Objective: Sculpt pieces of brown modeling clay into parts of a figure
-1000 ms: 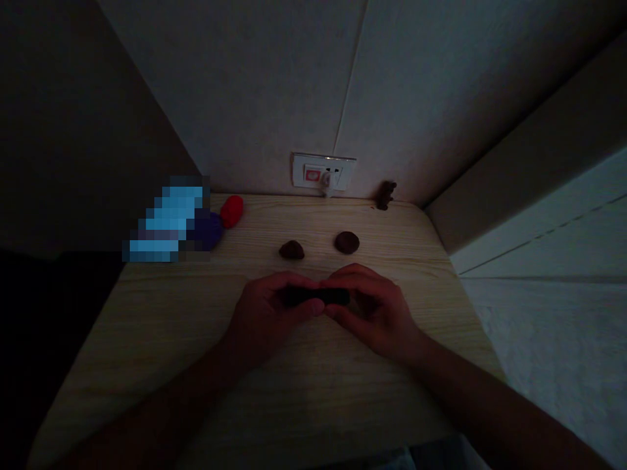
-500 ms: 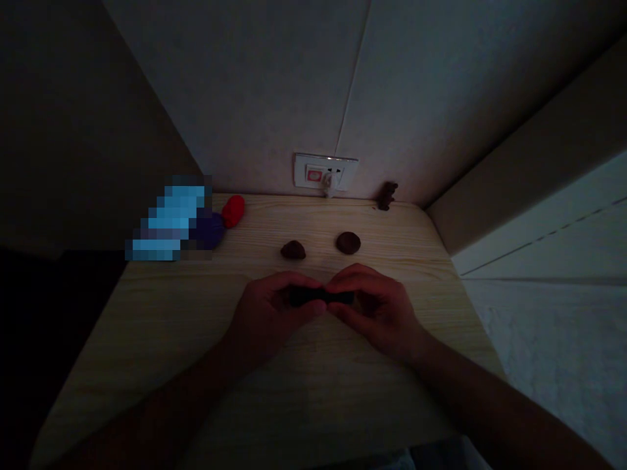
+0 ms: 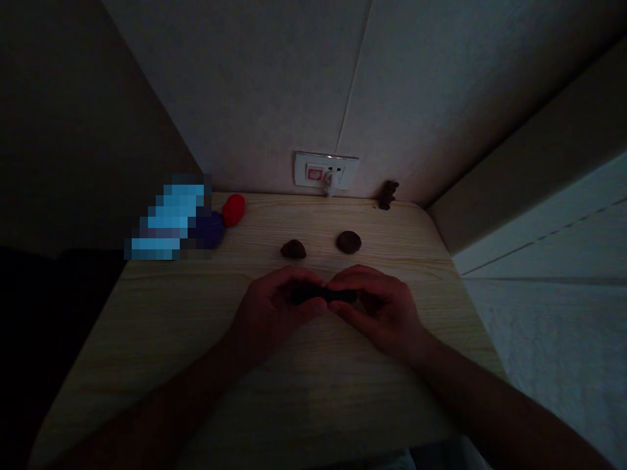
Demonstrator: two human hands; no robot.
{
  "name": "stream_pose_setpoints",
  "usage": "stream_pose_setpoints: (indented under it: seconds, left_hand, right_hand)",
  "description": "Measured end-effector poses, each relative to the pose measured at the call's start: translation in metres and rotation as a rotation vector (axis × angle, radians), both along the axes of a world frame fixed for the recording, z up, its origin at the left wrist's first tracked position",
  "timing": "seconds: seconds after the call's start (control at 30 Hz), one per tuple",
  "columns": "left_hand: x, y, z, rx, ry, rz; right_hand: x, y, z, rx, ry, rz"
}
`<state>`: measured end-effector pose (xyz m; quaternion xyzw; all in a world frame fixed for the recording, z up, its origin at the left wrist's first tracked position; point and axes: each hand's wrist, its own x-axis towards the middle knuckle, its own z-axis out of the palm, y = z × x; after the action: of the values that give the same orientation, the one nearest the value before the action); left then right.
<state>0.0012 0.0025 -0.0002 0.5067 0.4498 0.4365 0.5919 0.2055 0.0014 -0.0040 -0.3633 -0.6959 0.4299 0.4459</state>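
Black, likely light and soft, the bar point(image 3: 313, 293) is pinched by our left hand point(image 3: 264, 307) and right hand point(image 3: 385, 307); mid-length, gentle pressure suits.

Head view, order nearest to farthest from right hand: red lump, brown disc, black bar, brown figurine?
1. Black bar: held in right hand
2. Brown disc: just beyond
3. Brown figurine: back right
4. Red lump: back left
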Motion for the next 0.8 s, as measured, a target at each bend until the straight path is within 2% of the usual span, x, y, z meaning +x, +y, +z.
stream_pose_setpoints:
  seconds: [0.13, 0.3, 0.43, 0.57, 0.7, 0.8]
  left_hand:
    - [-0.0007, 0.0004, 0.0007, -0.022, 0.068, 0.021]
    - [-0.0020, -0.0022, 0.0029, 0.032, 0.124, 0.050]
    - [-0.0011, -0.0018, 0.0017, 0.053, 0.107, 0.021]
    - [0.0005, 0.0007, 0.0003, -0.003, 0.043, 0.000]
    - [0.0005, 0.0011, 0.0017, -0.035, 0.075, 0.025]
    - [-0.0004, 0.0000, 0.0022, -0.008, 0.094, 0.048]
  right_hand:
    - [-0.0005, 0.0007, 0.0009, 0.052, -0.045, -0.015]
    - [-0.0022, 0.0005, 0.0013, -0.032, -0.018, 0.000]
    - [-0.0022, -0.0002, 0.0015, -0.034, 0.004, -0.014]
    - [-0.0011, -0.0006, 0.0019, 0.006, -0.006, -0.003]
    - [-0.0017, 0.0002, 0.0024, 0.044, -0.029, -0.001]
    - [-0.0031, 0.0011, 0.0027, -0.009, -0.023, -0.023]
